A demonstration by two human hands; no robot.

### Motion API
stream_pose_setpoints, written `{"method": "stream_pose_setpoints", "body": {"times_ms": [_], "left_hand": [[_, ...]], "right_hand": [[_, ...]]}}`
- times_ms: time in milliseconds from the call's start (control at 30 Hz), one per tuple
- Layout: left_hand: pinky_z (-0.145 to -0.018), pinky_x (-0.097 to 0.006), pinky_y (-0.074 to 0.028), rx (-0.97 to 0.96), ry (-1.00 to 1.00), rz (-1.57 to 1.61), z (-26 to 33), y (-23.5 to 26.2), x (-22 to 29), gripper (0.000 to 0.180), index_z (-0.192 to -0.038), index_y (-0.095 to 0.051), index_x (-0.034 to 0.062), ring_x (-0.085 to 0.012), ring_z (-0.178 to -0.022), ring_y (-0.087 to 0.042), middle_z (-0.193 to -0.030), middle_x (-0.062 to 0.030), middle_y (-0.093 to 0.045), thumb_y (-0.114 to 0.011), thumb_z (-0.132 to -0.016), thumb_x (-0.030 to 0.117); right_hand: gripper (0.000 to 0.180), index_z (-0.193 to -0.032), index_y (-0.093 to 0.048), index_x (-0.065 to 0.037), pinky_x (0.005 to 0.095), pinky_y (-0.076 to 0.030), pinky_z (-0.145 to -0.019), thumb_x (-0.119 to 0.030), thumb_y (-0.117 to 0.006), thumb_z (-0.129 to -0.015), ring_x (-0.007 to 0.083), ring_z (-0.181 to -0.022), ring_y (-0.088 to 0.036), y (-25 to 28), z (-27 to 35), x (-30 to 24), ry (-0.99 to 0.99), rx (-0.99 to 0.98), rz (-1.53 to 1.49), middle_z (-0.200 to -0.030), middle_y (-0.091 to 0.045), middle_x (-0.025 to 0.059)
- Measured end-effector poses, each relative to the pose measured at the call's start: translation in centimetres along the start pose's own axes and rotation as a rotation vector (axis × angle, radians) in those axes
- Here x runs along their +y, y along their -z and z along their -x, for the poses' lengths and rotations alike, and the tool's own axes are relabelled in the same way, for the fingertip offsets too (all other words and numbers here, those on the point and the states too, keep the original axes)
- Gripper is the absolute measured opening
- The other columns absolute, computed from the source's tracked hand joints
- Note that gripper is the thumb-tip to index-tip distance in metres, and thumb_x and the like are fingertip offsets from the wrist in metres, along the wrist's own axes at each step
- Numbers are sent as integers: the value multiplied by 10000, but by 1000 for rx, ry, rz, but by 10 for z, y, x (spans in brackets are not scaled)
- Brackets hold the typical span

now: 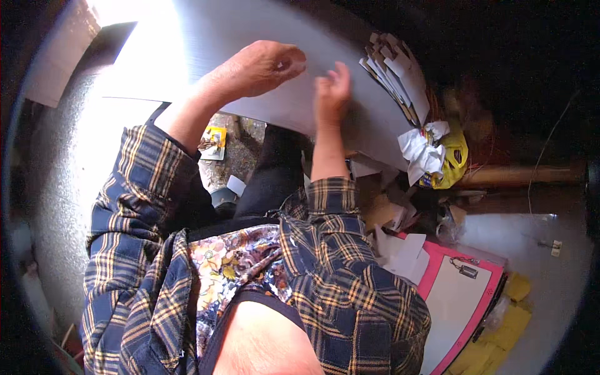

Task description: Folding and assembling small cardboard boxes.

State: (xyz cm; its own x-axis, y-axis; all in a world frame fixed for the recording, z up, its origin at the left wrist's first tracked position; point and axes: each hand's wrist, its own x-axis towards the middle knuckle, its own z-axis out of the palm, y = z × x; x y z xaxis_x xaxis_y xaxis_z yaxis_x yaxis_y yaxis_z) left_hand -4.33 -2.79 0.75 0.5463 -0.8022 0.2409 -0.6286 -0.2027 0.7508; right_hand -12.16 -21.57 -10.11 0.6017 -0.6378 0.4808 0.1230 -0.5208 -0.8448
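Note:
Over the pale sheet-like tabletop [294,28], my left hand [265,65] is bent with its fingers curled round to the thumb. Whatever may be pinched there is too small to make out. Just to the right, my right hand [332,94] is raised above the same surface, slightly blurred. Its fingers are apart and nothing shows in them. The two hands do not touch. A stack of flat, folded card pieces [400,75] lies on the right part of the tabletop, nearest to my right hand.
Crumpled white paper [422,153] and a yellow plastic bag [457,162] sit at the tabletop's right edge. A pink-edged white board [456,294] lies at lower right beside yellow material [503,331]. Below, a yellow packet [214,142] is on the floor. Bright light falls at left.

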Motion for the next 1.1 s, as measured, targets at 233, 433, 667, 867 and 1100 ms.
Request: {"method": "stream_pose_setpoints", "body": {"times_ms": [233, 433, 667, 867, 1100], "left_hand": [[-722, -420, -514, -103, 55, -216, 4, 1, 2, 257, -1085, -587, 47, -325, -835, -648, -883, -162, -668, -574, -894, 219], [-749, -437, -507, -126, 20, -240, 5, -2, 0, 276, -1101, -584, 65, -343, -864, -637, -915, -155, -668, -583, -891, 245], [-768, -435, -509, -156, 50, -258, 4, -9, 5, 302, -1139, -581, 79, -341, -877, -638, -922, -168, -665, -591, -889, 247], [-753, -450, -506, -149, 88, -305, 17, 7, -2, 305, -1140, -576, 73, -359, -851, -634, -889, -185, -658, -589, -887, 244], [-743, -472, -493, -55, 193, -428, -1, 14, -19, 301, -1116, -581, 70, -394, -861, -612, -883, -212, -646, -549, -896, 272]], "right_hand": [[264, -996, -482, 19, 291, -488, -770, -138, -589, -813, 186, -835, -554, 91, -103, 46, -319, 411, -531, -928, -530, 87], [364, -1151, -452, 51, 386, -459, -893, -192, -534, -893, 290, -1034, -503, 114, -162, 95, -689, 445, -761, -1143, -500, 193], [304, -1100, -468, 18, 374, -502, -750, -206, -486, -895, 253, -866, -546, 139, -179, 120, -715, 522, -715, -1027, -533, 145], [186, -937, -559, 24, 290, -526, -610, -123, -579, -825, 218, -676, -587, 106, -142, 95, -545, 674, -466, -875, -593, 115], [161, -936, -616, 49, 309, -555, -671, -49, -564, -819, 236, -774, -633, 68, -18, 20, -356, 354, -479, -894, -626, 137]]}}
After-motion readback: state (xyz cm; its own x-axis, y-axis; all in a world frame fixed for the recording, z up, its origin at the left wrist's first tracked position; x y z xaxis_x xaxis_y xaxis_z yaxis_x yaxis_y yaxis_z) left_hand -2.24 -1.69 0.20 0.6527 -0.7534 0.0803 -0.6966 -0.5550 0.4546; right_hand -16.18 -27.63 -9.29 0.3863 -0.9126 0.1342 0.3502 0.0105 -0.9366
